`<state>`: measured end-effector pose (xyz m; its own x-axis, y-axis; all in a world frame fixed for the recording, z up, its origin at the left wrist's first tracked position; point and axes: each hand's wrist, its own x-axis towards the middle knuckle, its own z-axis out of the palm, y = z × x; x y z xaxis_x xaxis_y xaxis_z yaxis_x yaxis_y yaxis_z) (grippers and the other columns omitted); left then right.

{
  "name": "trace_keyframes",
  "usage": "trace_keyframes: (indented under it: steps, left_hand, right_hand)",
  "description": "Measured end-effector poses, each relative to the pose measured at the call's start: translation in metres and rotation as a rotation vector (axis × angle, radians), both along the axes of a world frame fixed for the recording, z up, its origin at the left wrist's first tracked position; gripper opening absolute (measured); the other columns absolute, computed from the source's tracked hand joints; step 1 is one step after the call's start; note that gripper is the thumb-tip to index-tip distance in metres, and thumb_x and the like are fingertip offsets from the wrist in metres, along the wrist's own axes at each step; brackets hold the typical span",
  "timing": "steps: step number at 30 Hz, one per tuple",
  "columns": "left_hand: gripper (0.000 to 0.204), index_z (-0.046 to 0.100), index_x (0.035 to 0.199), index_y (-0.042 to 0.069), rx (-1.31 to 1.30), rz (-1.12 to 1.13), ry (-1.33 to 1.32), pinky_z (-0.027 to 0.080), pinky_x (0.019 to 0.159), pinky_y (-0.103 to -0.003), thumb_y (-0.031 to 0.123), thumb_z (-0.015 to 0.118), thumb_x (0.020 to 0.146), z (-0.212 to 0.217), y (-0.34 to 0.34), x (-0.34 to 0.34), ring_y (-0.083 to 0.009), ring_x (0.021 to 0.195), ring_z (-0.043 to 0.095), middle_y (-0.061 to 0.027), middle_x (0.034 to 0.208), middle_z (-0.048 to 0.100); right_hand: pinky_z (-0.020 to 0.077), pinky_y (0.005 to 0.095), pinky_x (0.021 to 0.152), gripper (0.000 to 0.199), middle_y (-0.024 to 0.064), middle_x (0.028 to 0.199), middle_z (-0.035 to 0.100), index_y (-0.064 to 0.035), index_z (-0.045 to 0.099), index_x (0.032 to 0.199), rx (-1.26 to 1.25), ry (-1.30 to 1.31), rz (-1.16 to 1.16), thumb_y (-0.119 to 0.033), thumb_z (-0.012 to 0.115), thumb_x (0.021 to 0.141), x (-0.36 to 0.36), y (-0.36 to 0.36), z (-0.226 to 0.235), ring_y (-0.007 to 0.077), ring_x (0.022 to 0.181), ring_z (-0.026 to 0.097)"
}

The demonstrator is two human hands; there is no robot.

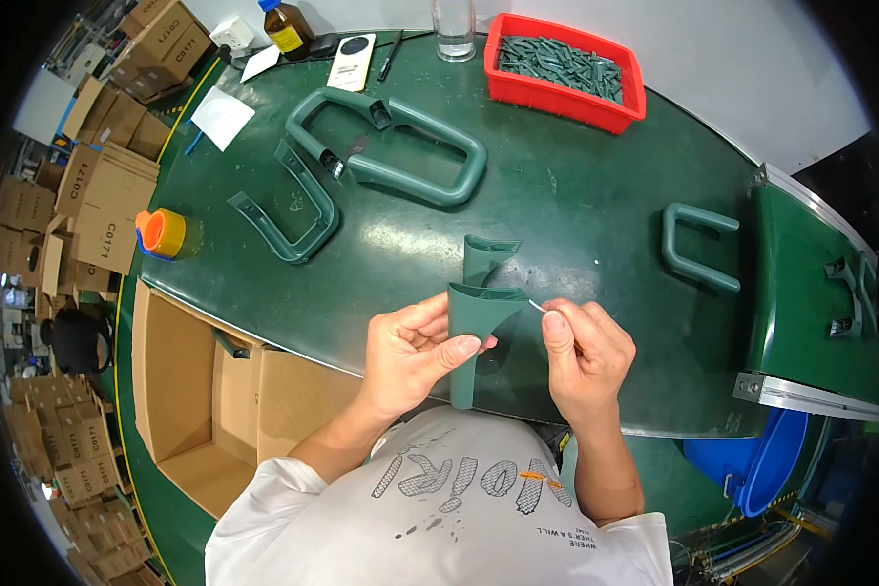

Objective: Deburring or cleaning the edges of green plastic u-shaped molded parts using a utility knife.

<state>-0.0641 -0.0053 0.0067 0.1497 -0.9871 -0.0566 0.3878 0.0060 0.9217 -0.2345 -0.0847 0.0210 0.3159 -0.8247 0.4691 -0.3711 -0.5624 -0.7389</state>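
My left hand (408, 347) is closed round a green plastic handle (477, 313), a U-shaped part like the others on the table, held upright before my chest. One broad curved end of it faces up, with the other arm of the U just behind. In a pinch, my right hand (591, 356) grips a thin, pale, pointed tool (537, 307), perhaps a small blade. Its tip reaches the right corner of the handle's upper edge. The tool's other end is hidden in my fingers.
More green handles (438, 195) lie left of centre, another (703, 208) at right. Behind them stand a red bin (566, 105) of small green pieces, a glass (454, 34) and a brown bottle (289, 31). A carton (181, 439) is at left, a conveyor belt (801, 264) at right.
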Motion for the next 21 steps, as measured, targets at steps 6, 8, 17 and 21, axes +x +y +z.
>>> trace_keyframes:
  steps: [6,8,17,21]
  left_hand:
    - [0.040,0.057,0.116,-0.008,0.005,-0.042,-0.207,0.054,0.077,-0.029,0.002,0.070,0.080,-0.001,0.017,0.005,-0.0186,0.087,0.064,-0.0147,0.100,0.066]
    - [0.037,0.060,0.112,-0.008,-0.094,0.013,-0.297,0.054,0.076,-0.030,0.003,0.071,0.079,0.002,0.017,0.005,-0.0194,0.087,0.065,-0.0152,0.097,0.067]
    - [0.030,0.063,0.102,-0.004,-0.386,0.162,-0.312,0.052,0.083,-0.040,0.015,0.070,0.081,-0.016,0.013,0.010,-0.0303,0.092,0.066,-0.0186,0.095,0.068]
    - [0.025,0.061,0.102,-0.001,-0.382,0.162,-0.261,0.050,0.087,-0.047,0.003,0.070,0.079,-0.016,0.012,0.012,-0.0322,0.088,0.068,-0.0197,0.095,0.068]
  right_hand:
    - [0.0356,0.0293,0.046,0.015,0.0071,0.057,0.049,0.0003,0.066,0.080,0.074,0.051,-0.163,-0.013,0.064,0.086,-0.007,-0.018,-0.015,0.0151,0.047,0.043]
    - [0.0345,0.0261,0.049,0.026,0.0049,0.057,0.051,0.0021,0.066,0.082,0.151,-0.093,-0.257,-0.022,0.061,0.090,-0.018,-0.031,-0.035,0.0091,0.050,0.042]
    - [0.0305,0.0207,0.047,0.036,-0.0028,0.057,0.047,-0.0002,0.067,0.082,0.713,-0.196,-0.189,-0.034,0.057,0.093,-0.030,-0.022,-0.056,0.0036,0.052,0.040]
    - [0.0310,0.0200,0.046,0.037,-0.0023,0.058,0.049,-0.0010,0.067,0.083,0.765,-0.213,-0.149,-0.036,0.057,0.093,-0.029,-0.021,-0.061,0.0035,0.052,0.041]
